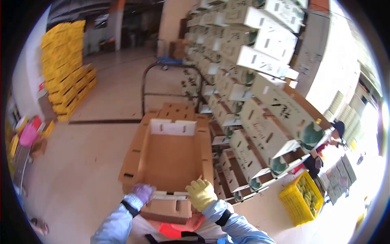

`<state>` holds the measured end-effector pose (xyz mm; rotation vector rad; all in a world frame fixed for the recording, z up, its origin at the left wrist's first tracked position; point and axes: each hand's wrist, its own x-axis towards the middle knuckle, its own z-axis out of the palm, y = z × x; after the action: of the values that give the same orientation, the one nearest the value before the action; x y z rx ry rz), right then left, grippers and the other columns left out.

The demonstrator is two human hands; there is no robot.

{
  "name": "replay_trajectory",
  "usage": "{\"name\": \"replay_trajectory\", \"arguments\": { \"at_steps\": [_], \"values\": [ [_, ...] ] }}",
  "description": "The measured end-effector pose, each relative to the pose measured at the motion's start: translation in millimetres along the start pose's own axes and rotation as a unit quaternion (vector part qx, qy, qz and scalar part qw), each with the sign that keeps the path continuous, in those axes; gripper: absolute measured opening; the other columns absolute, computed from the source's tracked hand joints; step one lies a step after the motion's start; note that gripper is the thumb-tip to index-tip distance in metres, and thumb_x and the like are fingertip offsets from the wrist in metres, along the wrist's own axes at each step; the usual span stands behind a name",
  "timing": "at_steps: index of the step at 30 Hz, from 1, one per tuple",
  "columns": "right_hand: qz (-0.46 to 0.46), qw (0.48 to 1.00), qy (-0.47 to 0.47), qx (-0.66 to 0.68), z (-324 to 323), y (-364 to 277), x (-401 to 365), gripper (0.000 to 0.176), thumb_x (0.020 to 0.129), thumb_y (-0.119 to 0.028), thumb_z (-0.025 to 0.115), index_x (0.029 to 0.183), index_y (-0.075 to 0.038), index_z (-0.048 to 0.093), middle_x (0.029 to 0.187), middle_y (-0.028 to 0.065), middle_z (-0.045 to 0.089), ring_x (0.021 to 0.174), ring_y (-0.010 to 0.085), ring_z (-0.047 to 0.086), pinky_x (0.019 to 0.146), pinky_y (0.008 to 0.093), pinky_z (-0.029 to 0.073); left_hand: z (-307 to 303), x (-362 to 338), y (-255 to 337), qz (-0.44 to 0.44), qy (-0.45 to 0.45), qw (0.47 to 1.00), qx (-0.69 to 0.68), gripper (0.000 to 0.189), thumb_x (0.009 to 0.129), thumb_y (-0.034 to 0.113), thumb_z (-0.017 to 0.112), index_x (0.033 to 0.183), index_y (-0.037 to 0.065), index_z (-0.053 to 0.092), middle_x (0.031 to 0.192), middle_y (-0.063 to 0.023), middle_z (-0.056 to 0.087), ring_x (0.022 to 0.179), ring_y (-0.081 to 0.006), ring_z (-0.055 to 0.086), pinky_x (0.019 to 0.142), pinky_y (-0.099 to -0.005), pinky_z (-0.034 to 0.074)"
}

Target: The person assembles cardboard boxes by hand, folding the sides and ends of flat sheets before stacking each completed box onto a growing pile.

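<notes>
An open, shallow cardboard box (172, 156) lies in front of me, brown inside with a white panel at its far end and wide flaps folded outward. My left hand (143, 193), in a purple glove, is closed on its near left corner. At the near right corner, my right hand (202, 194) in a yellow glove has its fingers curled over the edge. Between the two hands runs the box's near wall, with a brown slotted flap (166, 209) hanging below it. The undersides of both hands are hidden.
A wheeled cart's dark handle (171, 94) rises beyond the box. White printed cartons (258, 136) are stacked high on the right. Farther right are a yellow crate (298, 203) of green-yellow fruit and a person (331, 140). Yellow boxes (67, 73) stand stacked at the left.
</notes>
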<state>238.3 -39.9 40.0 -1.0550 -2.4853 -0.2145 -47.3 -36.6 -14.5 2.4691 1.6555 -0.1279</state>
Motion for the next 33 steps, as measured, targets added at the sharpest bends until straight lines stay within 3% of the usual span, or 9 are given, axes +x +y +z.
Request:
{"name": "replay_trajectory", "arguments": {
  "at_steps": [7, 9, 13, 14, 18, 20, 24, 26, 33],
  "values": [
    [0.123, 0.990, -0.057, 0.038, -71, -4, -21, 0.030, 0.076, -0.020, 0.066, 0.102, -0.010, 0.057, 0.096, 0.0080, 0.055, 0.074, 0.0291, 0.065, 0.060, 0.0432, 0.052, -49, -29, 8, 0.055, 0.151, 0.987, -0.021, 0.028, 0.076, 0.031, 0.068, 0.094, 0.010, 0.065, 0.084, -0.0131, 0.065, 0.083, -0.0314, 0.064, 0.074, -0.0447, 0.050],
    [0.089, 0.987, -0.055, 0.118, -96, 2, -20, 0.033, 0.078, -0.020, 0.065, 0.108, -0.010, 0.056, 0.100, 0.0086, 0.054, 0.071, 0.0302, 0.066, 0.061, 0.0440, 0.054, -72, -33, 10, 0.089, 0.202, 0.975, 0.015, 0.023, 0.075, 0.028, 0.068, 0.091, 0.012, 0.064, 0.082, -0.0105, 0.064, 0.080, -0.0299, 0.064, 0.074, -0.0448, 0.049],
    [-0.009, 0.998, -0.006, -0.063, -129, 24, -16, 0.030, 0.077, -0.021, 0.068, 0.103, -0.008, 0.059, 0.078, 0.0068, 0.058, 0.056, 0.0267, 0.063, 0.048, 0.0372, 0.052, -137, -8, 14, 0.206, 0.397, 0.884, 0.138, 0.020, 0.068, 0.021, 0.069, 0.086, 0.014, 0.063, 0.080, -0.0057, 0.060, 0.074, -0.0258, 0.060, 0.069, -0.0453, 0.046],
    [-0.012, 0.995, 0.031, -0.092, -156, 23, -8, 0.029, 0.075, -0.024, 0.070, 0.098, -0.009, 0.062, 0.064, 0.0043, 0.055, 0.051, 0.0243, 0.060, 0.043, 0.0346, 0.049, -166, -2, 20, 0.218, 0.427, 0.865, 0.148, 0.024, 0.068, 0.019, 0.070, 0.091, 0.014, 0.064, 0.087, -0.0068, 0.061, 0.081, -0.0266, 0.060, 0.075, -0.0462, 0.047],
    [0.088, 0.979, 0.083, -0.162, -253, 23, 12, 0.034, 0.071, -0.024, 0.074, 0.099, -0.010, 0.062, 0.073, 0.0055, 0.058, 0.062, 0.0257, 0.063, 0.052, 0.0384, 0.051, -256, 6, 75, 0.193, 0.563, 0.784, 0.175, 0.037, 0.073, 0.019, 0.070, 0.110, 0.016, 0.066, 0.119, -0.0108, 0.059, 0.111, -0.0296, 0.056, 0.097, -0.0478, 0.042],
    [0.124, 0.950, 0.125, -0.258, -288, 21, 24, 0.021, 0.077, -0.025, 0.069, 0.091, -0.013, 0.058, 0.066, 0.0063, 0.053, 0.055, 0.0267, 0.061, 0.049, 0.0396, 0.049, -267, 4, 91, 0.188, 0.593, 0.782, 0.037, 0.042, 0.079, 0.023, 0.068, 0.119, 0.015, 0.063, 0.133, -0.0113, 0.052, 0.125, -0.0309, 0.048, 0.108, -0.0476, 0.034],
    [0.203, 0.901, 0.201, -0.326, -350, 49, 39, 0.029, 0.076, -0.028, 0.067, 0.096, -0.007, 0.066, 0.086, 0.0139, 0.065, 0.072, 0.0339, 0.064, 0.064, 0.0403, 0.051, -216, 9, 85, 0.234, 0.527, 0.817, 0.013, 0.037, 0.080, 0.026, 0.069, 0.115, 0.014, 0.064, 0.130, -0.0115, 0.054, 0.124, -0.0319, 0.049, 0.105, -0.0463, 0.037],
    [0.213, 0.899, 0.238, -0.299, -376, 68, 46, 0.026, 0.078, -0.029, 0.065, 0.092, -0.008, 0.065, 0.079, 0.0166, 0.064, 0.070, 0.0344, 0.064, 0.063, 0.0414, 0.050, -176, 11, 69, 0.206, 0.490, 0.847, -0.019, 0.035, 0.079, 0.026, 0.070, 0.112, 0.014, 0.066, 0.126, -0.0112, 0.056, 0.120, -0.0318, 0.051, 0.104, -0.0456, 0.038],
    [0.354, 0.879, 0.155, -0.279, -421, 138, 58, 0.035, 0.072, -0.031, 0.065, 0.093, -0.003, 0.069, 0.076, 0.0182, 0.066, 0.076, 0.0320, 0.066, 0.070, 0.0409, 0.049, -62, -15, 31, 0.116, 0.319, 0.927, -0.157, 0.029, 0.073, 0.022, 0.074, 0.100, 0.013, 0.069, 0.110, -0.0083, 0.064, 0.106, -0.0282, 0.058, 0.095, -0.0425, 0.046]
  ]
}}
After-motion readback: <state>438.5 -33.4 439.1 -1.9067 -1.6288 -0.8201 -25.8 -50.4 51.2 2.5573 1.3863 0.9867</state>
